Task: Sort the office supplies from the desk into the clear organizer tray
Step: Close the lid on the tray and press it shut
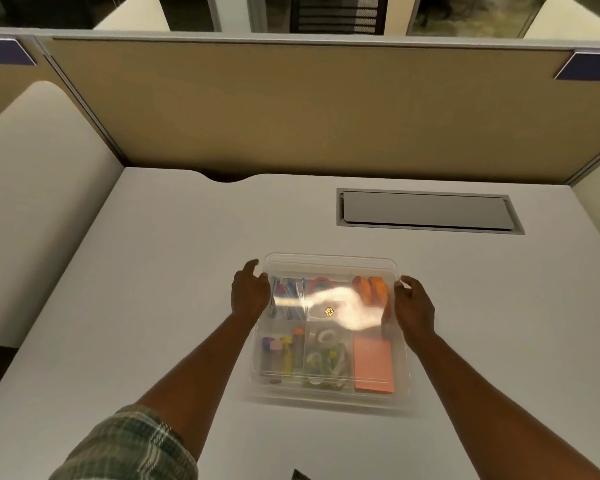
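The sorting looks all but finished: every supply in view already lies inside the clear organizer tray, and the worktop around it carries nothing loose that I can make out, apart from a small dark corner at the bottom edge of the view that is too cut off to identify. The tray sits on the worktop between the two hands. The left hand rests against the tray's left wall near the far corner, its fingers curled at the rim, and the right hand presses the right wall opposite; both seem to grip the tray by its sides, though how firmly cannot be told. Just inside the left fingers lies a compartment of pens, and nearer the person than those, a cell of coloured markers. Just inside the right fingers sit orange rolls, with a stack of orange sticky notes nearer the person. The middle cells hold tape rolls and clips, partly washed out by a bright glare on the plastic. What is left, I judge, is only to square up or set aside the filled tray.
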The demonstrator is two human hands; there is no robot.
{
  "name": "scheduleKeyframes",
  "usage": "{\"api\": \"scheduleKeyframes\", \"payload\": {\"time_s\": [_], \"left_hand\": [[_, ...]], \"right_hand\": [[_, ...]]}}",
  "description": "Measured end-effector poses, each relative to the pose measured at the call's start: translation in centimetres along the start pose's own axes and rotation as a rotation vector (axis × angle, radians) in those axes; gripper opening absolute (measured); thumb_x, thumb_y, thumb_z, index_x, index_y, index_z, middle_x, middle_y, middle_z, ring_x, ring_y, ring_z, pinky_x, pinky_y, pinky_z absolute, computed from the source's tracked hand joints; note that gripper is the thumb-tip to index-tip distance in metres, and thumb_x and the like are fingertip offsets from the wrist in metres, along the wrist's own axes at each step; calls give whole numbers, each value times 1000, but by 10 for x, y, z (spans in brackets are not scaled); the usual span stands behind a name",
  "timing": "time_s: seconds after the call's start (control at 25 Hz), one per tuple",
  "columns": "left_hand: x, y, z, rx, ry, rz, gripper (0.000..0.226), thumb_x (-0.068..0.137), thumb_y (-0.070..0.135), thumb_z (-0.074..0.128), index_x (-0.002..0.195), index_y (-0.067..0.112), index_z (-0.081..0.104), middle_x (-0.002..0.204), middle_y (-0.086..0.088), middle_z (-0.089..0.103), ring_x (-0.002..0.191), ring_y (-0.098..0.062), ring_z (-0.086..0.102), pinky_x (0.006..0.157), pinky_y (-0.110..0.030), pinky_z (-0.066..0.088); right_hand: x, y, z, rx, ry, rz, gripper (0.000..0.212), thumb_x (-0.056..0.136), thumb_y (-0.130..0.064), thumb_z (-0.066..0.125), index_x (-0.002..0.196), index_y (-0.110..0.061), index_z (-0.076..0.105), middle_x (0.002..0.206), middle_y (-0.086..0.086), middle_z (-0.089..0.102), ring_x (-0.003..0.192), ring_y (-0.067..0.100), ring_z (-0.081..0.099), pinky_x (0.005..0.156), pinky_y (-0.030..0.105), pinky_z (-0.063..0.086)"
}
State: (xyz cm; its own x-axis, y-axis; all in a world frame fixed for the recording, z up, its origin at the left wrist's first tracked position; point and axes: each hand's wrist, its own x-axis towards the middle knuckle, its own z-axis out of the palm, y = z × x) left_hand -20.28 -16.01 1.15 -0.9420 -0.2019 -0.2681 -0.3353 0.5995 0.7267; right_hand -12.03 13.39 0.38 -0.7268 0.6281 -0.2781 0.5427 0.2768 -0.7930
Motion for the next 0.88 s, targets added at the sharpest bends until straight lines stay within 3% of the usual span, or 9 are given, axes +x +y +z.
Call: {"api": "scheduleKeyframes", "payload": {"time_s": [0.12,0.28,0.4,0.56,0.72,0.88], "left_hand": [[19,14,1,80,-40,143,48,99,15,49,146,23,45,111,-15,60,99,-21,59,95,-35,46],[36,19,7,148,-25,183,25,98,14,50,116,12,67,106,-16,68,101,-29,64,86,-30,46],[40,15,11,96,-18,102,16,95,13,53,101,7,68,102,-11,70,94,-26,65,81,-29,48],[40,10,11,39,-56,115,17,94,18,61,108,10,66,101,-12,68,92,-24,64,86,-34,51],[32,6,13,40,-147,216,35,88,37,71,117,18,66,105,-6,57,95,-15,56,84,-26,44],[32,0,9,55,-178,271,33,90,34,69,120,21,66,112,-3,57,103,-11,53,88,-25,41]], "right_hand": [[23,-16,6,-46,-50,-92,38,102,-28,48,139,-24,54,127,9,66,120,28,59,105,36,41],[44,-21,10,-72,-56,-157,24,100,-23,50,115,-20,68,116,2,71,111,24,63,91,26,42],[51,-12,10,-71,-108,-111,22,97,-22,49,101,-21,71,107,-5,72,105,19,63,88,28,42],[54,-7,13,-52,-95,-105,26,98,-32,53,104,-15,72,111,-2,72,105,18,62,93,32,45],[53,-7,21,-25,-23,-118,31,98,-38,55,98,-12,71,97,-4,70,92,14,60,85,27,41],[53,-10,31,-2,37,-41,31,99,-37,54,93,-12,71,91,-2,70,88,18,62,80,29,43]]}}
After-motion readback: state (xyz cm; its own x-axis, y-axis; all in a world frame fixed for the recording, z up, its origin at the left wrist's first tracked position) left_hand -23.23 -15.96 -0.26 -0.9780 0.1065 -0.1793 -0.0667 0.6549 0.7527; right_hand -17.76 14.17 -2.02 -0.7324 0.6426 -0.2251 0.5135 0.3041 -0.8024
